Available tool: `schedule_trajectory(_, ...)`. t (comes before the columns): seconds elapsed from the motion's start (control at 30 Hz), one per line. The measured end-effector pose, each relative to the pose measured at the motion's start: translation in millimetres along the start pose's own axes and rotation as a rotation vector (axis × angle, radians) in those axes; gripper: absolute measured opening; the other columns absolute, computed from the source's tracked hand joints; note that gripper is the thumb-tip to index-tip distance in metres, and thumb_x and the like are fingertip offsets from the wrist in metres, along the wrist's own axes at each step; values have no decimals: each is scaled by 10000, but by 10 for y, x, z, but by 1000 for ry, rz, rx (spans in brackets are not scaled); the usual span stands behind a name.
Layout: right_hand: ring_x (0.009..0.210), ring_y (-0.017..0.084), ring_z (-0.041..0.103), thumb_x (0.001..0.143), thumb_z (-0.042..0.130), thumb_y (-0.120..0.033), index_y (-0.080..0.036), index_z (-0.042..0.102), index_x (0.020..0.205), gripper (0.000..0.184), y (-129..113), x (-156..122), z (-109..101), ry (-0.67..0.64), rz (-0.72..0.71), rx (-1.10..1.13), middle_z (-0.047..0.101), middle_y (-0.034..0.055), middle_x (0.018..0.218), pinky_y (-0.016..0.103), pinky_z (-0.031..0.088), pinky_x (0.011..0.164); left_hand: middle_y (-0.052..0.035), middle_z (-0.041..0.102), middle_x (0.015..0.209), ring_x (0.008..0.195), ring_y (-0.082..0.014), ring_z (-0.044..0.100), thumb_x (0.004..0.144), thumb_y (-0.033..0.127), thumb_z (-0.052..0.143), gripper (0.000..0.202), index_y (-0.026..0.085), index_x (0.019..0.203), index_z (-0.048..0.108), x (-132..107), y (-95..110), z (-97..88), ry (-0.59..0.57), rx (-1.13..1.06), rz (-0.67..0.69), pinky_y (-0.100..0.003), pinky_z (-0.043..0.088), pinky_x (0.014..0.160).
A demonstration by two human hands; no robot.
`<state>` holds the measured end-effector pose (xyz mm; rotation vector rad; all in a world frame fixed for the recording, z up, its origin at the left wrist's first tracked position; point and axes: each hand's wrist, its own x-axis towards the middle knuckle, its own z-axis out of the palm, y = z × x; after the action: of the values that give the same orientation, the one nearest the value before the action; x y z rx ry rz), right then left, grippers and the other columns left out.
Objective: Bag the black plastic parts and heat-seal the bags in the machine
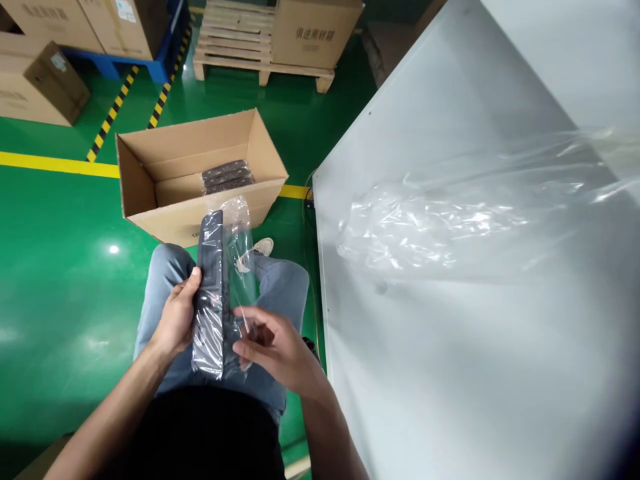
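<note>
My left hand (181, 308) grips the left edge of a long dark plastic part (212, 250), thumb on top, held lengthwise above my lap. A clear plastic bag (239, 230) covers the part's lower portion, and its loose side spreads to the right. On that loose film, my right hand (273, 347) pinches with thumb and forefinger. The upper end of the part looks bare or only thinly covered; I cannot tell which. Just beyond it stands an open cardboard box (187, 217), with several dark wrapped pieces (227, 177) lying inside.
A pile of clear plastic bags (425, 223) lies on the white table (450, 373) to my right. Farther off are a wooden pallet (233, 43) bearing a carton (315, 33), and a blue pallet (167, 40) with more cartons. Yellow tape (60, 163) marks the green floor.
</note>
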<state>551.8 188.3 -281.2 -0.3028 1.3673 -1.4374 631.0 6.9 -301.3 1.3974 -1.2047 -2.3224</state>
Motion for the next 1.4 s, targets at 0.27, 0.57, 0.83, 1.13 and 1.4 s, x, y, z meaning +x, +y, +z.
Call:
schedule_trajectory(0.27, 712, 156, 730, 859, 842, -532, -177, 767, 1178, 483, 72, -51, 70, 56, -6, 27, 724, -15, 750, 307, 588, 746, -58, 759, 775, 852, -284, 760, 781, 757, 783, 587, 182, 876, 712, 89, 124, 14, 209, 22, 197, -317, 615, 688)
schedule_trajectory(0.57, 660, 152, 698, 937, 768, -479, -197, 836, 1072, 319, -19, -132, 27, 78, -151, -154, 734, 16, 747, 291, 569, 669, -35, 714, 702, 692, -233, 728, 953, 536, 681, 353, 184, 939, 716, 75, 173, 101, 129, -159, -41, -310, 617, 631)
schedule_trajectory(0.83, 718, 166, 693, 983, 713, -405, -257, 857, 1097, 236, -221, -183, -198, 198, -281, -524, 766, 52, 847, 291, 563, 669, 53, 447, 491, 342, -91, 375, 981, 443, 664, 340, 205, 751, 586, 130, 178, 41, -77, -189, -216, -194, 298, 326)
schedule_trajectory(1.13, 717, 162, 700, 927, 755, -551, -188, 805, 1002, 374, 193, -84, -465, 52, -93, -239, 738, 37, 770, 313, 601, 723, 41, 501, 559, 418, -95, 463, 858, 497, 795, 418, 205, 695, 544, 210, 113, 15, -210, -195, -71, -225, 444, 424)
schedule_trajectory(1.4, 1229, 306, 718, 839, 841, -596, -275, 528, 1574, 860, -78, 66, -401, 350, -319, -270, 709, 169, 1377, 512, 589, 1078, 32, 554, 550, 426, -119, 492, 807, 705, 769, 547, 187, 769, 598, 226, -47, 30, 44, -93, -97, -249, 437, 443)
